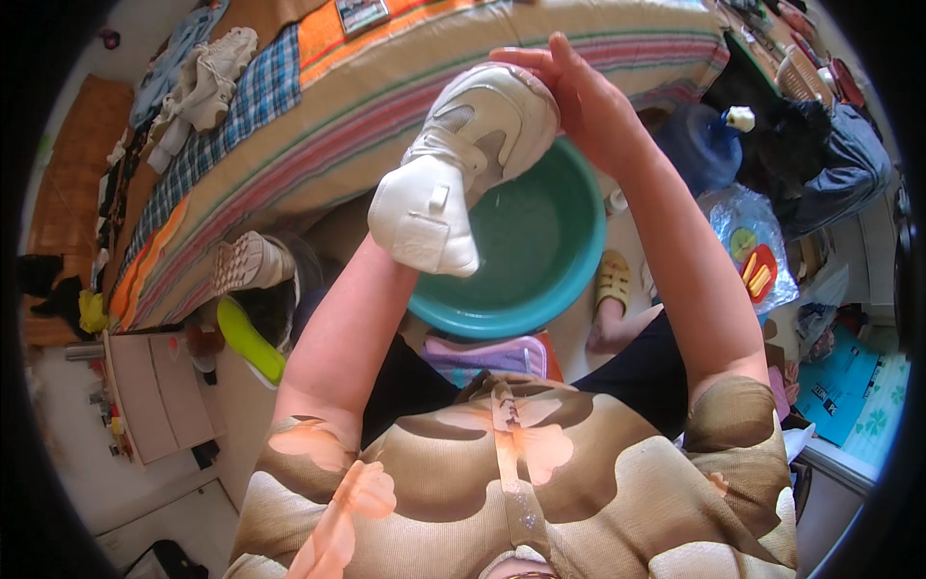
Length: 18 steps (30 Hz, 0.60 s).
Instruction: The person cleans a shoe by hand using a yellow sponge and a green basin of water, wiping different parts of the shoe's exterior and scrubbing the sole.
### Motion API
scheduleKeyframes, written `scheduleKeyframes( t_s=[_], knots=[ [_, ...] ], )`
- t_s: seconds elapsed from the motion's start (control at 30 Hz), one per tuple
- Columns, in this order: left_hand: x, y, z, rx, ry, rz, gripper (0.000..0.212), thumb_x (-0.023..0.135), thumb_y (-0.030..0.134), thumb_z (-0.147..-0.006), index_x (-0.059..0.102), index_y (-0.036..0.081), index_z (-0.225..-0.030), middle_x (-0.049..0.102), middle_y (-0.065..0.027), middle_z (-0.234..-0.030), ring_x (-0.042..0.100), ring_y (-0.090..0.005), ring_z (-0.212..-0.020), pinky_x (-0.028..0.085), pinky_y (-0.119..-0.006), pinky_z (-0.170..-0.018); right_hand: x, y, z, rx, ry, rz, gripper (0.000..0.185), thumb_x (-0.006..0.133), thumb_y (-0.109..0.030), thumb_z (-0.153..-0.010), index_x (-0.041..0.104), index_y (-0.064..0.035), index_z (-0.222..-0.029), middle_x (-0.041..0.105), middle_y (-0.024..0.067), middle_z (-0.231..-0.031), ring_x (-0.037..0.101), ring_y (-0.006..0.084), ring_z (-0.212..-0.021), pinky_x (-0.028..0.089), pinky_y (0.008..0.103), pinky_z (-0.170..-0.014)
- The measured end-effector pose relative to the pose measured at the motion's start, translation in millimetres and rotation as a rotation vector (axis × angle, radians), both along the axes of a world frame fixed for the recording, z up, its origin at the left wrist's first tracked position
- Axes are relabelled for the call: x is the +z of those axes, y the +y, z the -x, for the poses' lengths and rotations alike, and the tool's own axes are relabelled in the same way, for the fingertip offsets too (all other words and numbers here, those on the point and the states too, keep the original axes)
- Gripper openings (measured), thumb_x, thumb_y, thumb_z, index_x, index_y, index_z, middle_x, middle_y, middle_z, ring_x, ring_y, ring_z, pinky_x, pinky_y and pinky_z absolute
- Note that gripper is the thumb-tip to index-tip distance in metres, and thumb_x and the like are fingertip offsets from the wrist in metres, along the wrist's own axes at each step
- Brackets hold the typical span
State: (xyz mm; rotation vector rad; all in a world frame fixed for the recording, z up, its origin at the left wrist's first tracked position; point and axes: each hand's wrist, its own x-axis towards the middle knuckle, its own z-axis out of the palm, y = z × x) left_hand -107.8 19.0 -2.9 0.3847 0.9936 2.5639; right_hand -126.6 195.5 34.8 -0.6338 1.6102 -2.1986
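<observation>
A white sneaker (pixel 499 108) is held up above a green plastic basin (pixel 593 239) with water in it. Its white padded tongue (pixel 427 217) points down towards me. My left forearm (pixel 347 311) runs up to the shoe's opening. My left hand itself is hidden by the shoe, which it holds up from inside or behind. At the toe end, my right hand (pixel 589 101) lies against the outer edge of the sole with its fingers spread. Whatever is under that palm cannot be seen.
A second sneaker (pixel 253 262), sole showing, rests at the left near a neon-green insole (pixel 249 340). Behind the basin stands a bed with a striped cover (pixel 615 54). A blue water jug (pixel 698 148) and a plastic bag (pixel 749 224) are on the right. My sandalled foot (pixel 611 289) is beside the basin.
</observation>
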Motion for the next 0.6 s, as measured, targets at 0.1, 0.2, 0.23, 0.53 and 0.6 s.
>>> scheduleKeyframes(
  t_s=[0.1,0.2,0.23,0.53,0.6],
  knots=[
    [22,0,-19,-0.014,-0.063,-0.052,0.031,0.056,0.025,-0.099,0.059,0.007,-0.124,0.065,-0.0105,-0.115,0.066,-0.0193,-0.101,0.058,-0.03,-0.084,8,0,-21,-0.057,0.037,-0.019,0.067,0.044,-0.06,-0.098,0.054,-0.0058,-0.137,0.064,0.0052,-0.121,0.062,0.0153,-0.107,0.047,0.0298,-0.095],
    [25,-2,-33,-0.012,-0.105,-0.022,0.031,0.056,0.024,-0.098,0.059,0.007,-0.125,0.065,-0.0105,-0.115,0.066,-0.0192,-0.102,0.058,-0.03,-0.085,8,0,-32,-0.072,0.107,0.037,0.061,0.059,-0.051,-0.094,0.052,-0.0096,-0.139,0.062,0.0065,-0.123,0.058,0.015,-0.113,0.046,0.0298,-0.097],
    [24,-2,-36,-0.005,-0.114,-0.002,0.032,0.057,0.024,-0.098,0.058,0.007,-0.125,0.065,-0.0104,-0.115,0.066,-0.0191,-0.102,0.058,-0.03,-0.085,13,0,-34,-0.071,0.108,0.035,0.061,0.059,-0.051,-0.094,0.052,-0.0096,-0.139,0.062,0.0065,-0.123,0.058,0.015,-0.113,0.046,0.0298,-0.097],
    [12,-21,-65,0.062,-0.143,0.177,0.035,0.059,0.023,-0.096,0.056,0.007,-0.127,0.064,-0.0103,-0.116,0.064,-0.0188,-0.104,0.056,-0.03,-0.087,21,-15,-38,-0.007,0.289,0.007,0.098,0.082,-0.045,-0.073,0.035,-0.0107,-0.151,0.054,0.0101,-0.134,0.051,0.0224,-0.125,0.039,0.0363,-0.107],
    [10,-23,-63,0.072,-0.127,0.19,0.036,0.059,0.023,-0.096,0.056,0.007,-0.127,0.064,-0.0103,-0.117,0.064,-0.0187,-0.104,0.056,-0.03,-0.088,24,-18,-41,-0.004,0.277,0.039,0.087,0.081,-0.038,-0.076,0.04,-0.0124,-0.148,0.057,0.0094,-0.13,0.052,0.0204,-0.121,0.041,0.0342,-0.104]
  ],
)
